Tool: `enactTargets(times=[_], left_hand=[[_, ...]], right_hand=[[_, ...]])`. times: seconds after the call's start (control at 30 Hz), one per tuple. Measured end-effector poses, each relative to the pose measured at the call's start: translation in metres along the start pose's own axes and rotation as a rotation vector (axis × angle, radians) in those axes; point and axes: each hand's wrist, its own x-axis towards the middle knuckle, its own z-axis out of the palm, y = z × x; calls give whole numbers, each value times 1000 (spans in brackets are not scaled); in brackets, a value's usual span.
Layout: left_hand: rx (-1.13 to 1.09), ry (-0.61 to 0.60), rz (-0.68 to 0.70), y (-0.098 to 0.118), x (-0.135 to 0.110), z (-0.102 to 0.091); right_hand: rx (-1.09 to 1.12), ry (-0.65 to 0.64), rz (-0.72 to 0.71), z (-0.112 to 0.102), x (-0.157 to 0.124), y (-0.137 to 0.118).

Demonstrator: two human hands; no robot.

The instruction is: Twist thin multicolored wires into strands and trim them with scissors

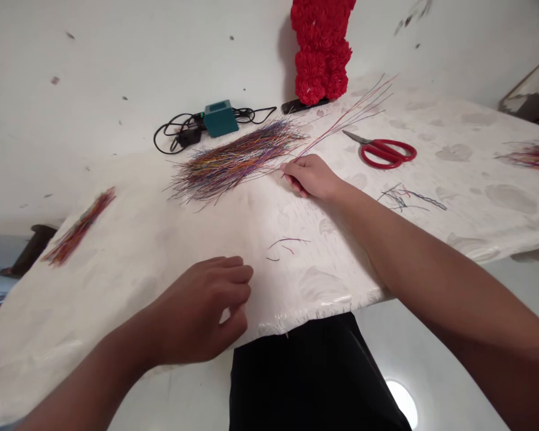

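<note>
My right hand pinches several thin coloured wires between thumb and fingers. Their long ends fan out up and to the right, red and dark in colour. Just left of that hand lies a large loose pile of multicoloured wires. My left hand is over the front edge of the table, its fingers curled in loosely with nothing seen in them. A few short wire scraps lie between the hands.
Red-handled scissors lie right of my right hand, with twisted wire bits nearer me. Smaller wire bundles rest at the left and far right. Behind stand a teal box with black cables and a red flower-covered figure.
</note>
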Motion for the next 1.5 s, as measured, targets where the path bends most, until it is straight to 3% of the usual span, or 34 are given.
enactTargets(times=[0.2,0.33,0.5,0.57,0.7,0.93,1.03,1.2,1.37,1.5], left_hand=[[10,92,-4,0,-30,7],[80,186,-79,-1,-52,14],[83,139,-95,7,-56,14],[89,172,-63,8,-53,15],[20,327,-55,3,-29,16],[162,231,-69,-9,40,15],[164,192,-61,-13,45,15],[142,255,-18,-14,57,9],[114,144,44,-17,84,6],[137,137,62,-19,93,9]], right_hand=[[-21,-21,-58,-1,2,4],[-39,-15,-52,-2,3,7],[-41,-9,-42,-2,2,6],[-41,-7,-36,-2,0,5],[-91,-27,-53,-2,0,4],[-69,-14,-41,-1,0,3],[-85,-19,-45,0,0,3],[-93,-19,-57,1,0,2],[-99,-16,-77,0,0,2],[-108,-16,-89,0,0,3]])
